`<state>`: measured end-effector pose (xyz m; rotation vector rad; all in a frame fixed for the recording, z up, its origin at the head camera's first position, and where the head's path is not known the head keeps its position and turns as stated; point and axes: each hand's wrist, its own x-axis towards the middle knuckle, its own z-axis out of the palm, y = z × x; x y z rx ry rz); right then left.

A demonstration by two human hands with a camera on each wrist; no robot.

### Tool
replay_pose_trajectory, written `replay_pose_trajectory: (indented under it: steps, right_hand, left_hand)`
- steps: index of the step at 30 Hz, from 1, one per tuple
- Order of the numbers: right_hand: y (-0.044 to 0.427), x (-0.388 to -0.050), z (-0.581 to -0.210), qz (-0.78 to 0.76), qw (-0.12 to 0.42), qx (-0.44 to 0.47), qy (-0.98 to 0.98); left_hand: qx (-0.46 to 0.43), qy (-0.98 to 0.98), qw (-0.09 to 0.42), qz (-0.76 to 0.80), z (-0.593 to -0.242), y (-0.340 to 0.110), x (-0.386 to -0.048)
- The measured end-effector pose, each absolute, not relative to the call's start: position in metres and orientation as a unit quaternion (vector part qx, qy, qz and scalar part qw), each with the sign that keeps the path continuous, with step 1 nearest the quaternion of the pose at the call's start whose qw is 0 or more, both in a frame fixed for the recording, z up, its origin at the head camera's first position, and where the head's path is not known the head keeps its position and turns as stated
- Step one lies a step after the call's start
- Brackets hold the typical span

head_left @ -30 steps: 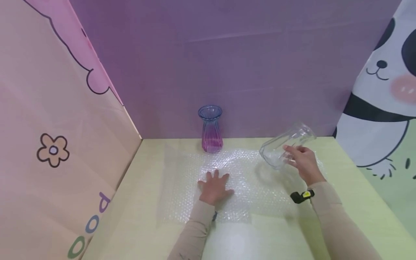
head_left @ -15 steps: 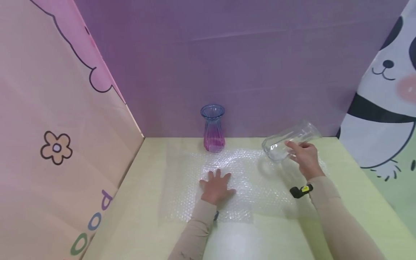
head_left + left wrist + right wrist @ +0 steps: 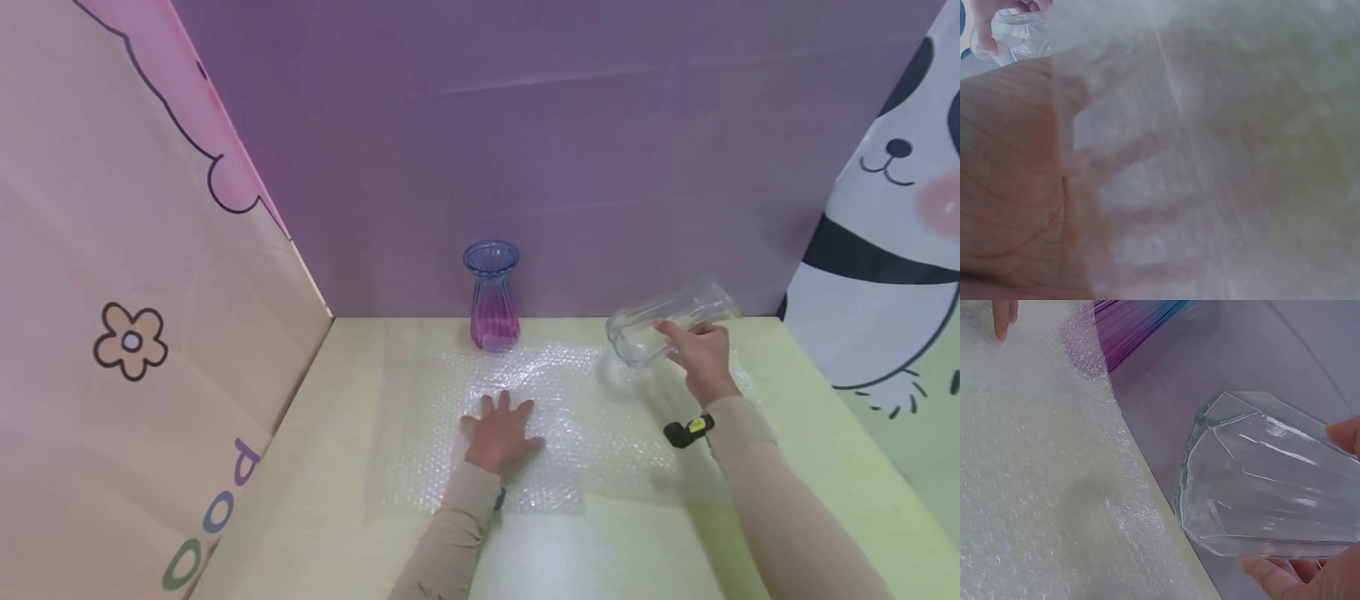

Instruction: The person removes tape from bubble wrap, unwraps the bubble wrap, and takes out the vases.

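My left hand rests with fingers spread on the sheet of bubble wrap laid over the table. In the left wrist view its palm is bare, while the fingers show only hazily through a whitish film. My right hand grips a clear glass vase, thumb on one side and fingers on the other. The vase is tilted almost onto its side above the wrap's far right part, its thick faceted base facing left. A blue-to-pink glass vase stands upright at the wrap's far edge.
The pale wooden table meets a purple backdrop behind. A printed panel rises at the left and a panda-printed panel at the right. A black wrist device sits at my right cuff.
The clear glass vase has tipped closer to horizontal and its base has risen slightly in my right hand. My left hand stays spread on the wrap. The head view shifted a little early on.
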<state>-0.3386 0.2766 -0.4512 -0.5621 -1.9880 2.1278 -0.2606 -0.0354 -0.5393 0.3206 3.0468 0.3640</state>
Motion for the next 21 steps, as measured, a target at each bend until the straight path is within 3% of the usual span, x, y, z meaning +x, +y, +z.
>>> replay_pose_trajectory:
  steps: [21]
  right_hand:
    - [0.268,-0.367,-0.471,0.656,0.119,-0.236,-0.706]
  left_hand:
    - [0.105,0.987,0.033,0.116,-0.539,-0.036,-0.262]
